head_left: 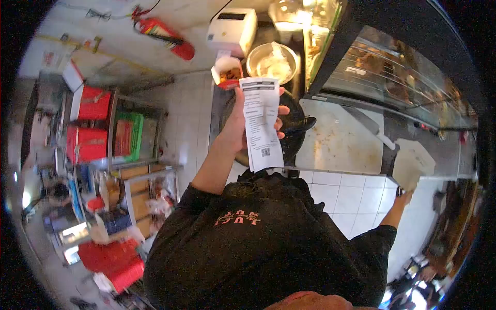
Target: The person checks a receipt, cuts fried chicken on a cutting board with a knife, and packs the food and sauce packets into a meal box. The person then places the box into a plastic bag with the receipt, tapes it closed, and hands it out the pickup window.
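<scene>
My left hand (237, 124) is closed on a long printed receipt (262, 124) with a QR code near its lower end. Behind the receipt is a round black pan (294, 147) with a stubby black handle, partly covered by the hand and paper. Off to the right, my right hand (404, 199) grips the lower edge of a beige paper piece (412, 163), perhaps a flat bag; its fingers are mostly hidden. Close to that paper, a broad-bladed knife (367, 123) with a white handle lies along the edge of a stained white cutting board (336, 142).
A metal bowl (250, 64) with whitish contents and an open box of food (222, 66) stand beyond the receipt, near a white printer (232, 33). A glass display case (382, 62) borders the counter. Red bags (93, 144) fill shelving at left; a fire extinguisher (168, 37) hangs above.
</scene>
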Available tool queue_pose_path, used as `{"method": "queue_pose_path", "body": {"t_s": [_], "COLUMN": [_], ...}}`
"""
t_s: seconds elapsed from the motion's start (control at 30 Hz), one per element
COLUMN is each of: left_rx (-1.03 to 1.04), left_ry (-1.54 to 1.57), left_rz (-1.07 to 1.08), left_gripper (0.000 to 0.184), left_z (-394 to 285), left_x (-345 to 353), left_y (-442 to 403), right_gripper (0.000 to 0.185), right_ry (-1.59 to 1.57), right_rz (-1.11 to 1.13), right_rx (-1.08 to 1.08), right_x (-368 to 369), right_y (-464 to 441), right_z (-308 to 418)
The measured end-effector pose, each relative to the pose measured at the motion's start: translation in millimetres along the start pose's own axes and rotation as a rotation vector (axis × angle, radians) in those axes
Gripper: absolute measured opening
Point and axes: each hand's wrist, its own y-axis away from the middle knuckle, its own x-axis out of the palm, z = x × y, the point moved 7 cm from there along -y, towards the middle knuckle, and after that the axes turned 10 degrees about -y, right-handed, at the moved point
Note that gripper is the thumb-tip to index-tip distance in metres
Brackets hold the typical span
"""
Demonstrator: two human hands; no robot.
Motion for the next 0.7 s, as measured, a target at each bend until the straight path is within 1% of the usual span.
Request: {"method": "queue_pose_path", "body": {"t_s": [0.03, 0.07, 0.1, 0.17, 0.2, 0.23, 0.3, 0.37, 0.43, 0.47, 0.5, 0.53, 0.57, 0.63, 0.7], "left_rx": [0.013, 0.021, 0.027, 0.031, 0.036, 0.054, 0.062, 0.098, 0.145, 0.157, 0.194, 0.233, 0.245, 0.303, 0.404], "left_ry": [0.014, 0.029, 0.035, 0.1, 0.126, 0.129, 0.155, 0.13, 0.179, 0.215, 0.217, 0.213, 0.209, 0.224, 0.189], "left_rz": [-0.003, -0.006, -0.052, 0.0, 0.027, 0.008, 0.051, 0.034, 0.075, 0.094, 0.074, 0.073, 0.049, 0.006, -0.143], "left_gripper": [0.106, 0.107, 0.107, 0.108, 0.109, 0.109, 0.11, 0.11, 0.111, 0.111, 0.111, 0.111, 0.111, 0.11, 0.114], "left_z": [0, 2, 2, 2, 0, -1, -1, -4, -8, -10, -12, -16, -7, -12, -17], "left_x": [5, 9, 15, 24, 31, 31, 39, 45, 48, 45, 41, 37, 31, 23, -3], "left_y": [1, 1, 1, 4, 6, 6, 7, 15, 22, 27, 34, 42, 25, 42, 65], "right_gripper": [0.059, 0.06, 0.06, 0.072, 0.075, 0.075, 0.067, 0.061, 0.053, 0.05, 0.041, 0.035, 0.033, 0.028, 0.023], "right_ry": [0.069, 0.038, 0.07, 0.14, 0.033, 0.043, 0.191, 0.291, 0.239, 0.212, 0.545, 0.503, 0.491, 0.462, 0.3], "right_rz": [0.024, -0.158, -0.134, 0.169, 0.062, 0.085, 0.138, 0.195, 0.081, 0.03, -0.138, -0.08, 0.026, 0.233, 0.63], "right_rx": [-0.014, 0.112, 0.137, 0.058, 0.106, 0.114, 0.002, -0.107, -0.247, -0.314, -0.597, -0.728, -0.694, -0.609, -0.496], "right_x": [-17, -4, 5, 20, 48, 60, 68, 70, 68, 86, 120, 151, 189, 264, 344], "right_y": [-44, -17, -26, -74, -44, -54, -91, -135, -159, -163, -87, -49, 9, 128, 259], "right_z": [-12, -7, -6, -10, 3, -3, -13, -28, -42, -42, -13, -11, -16, -27, -68]}}
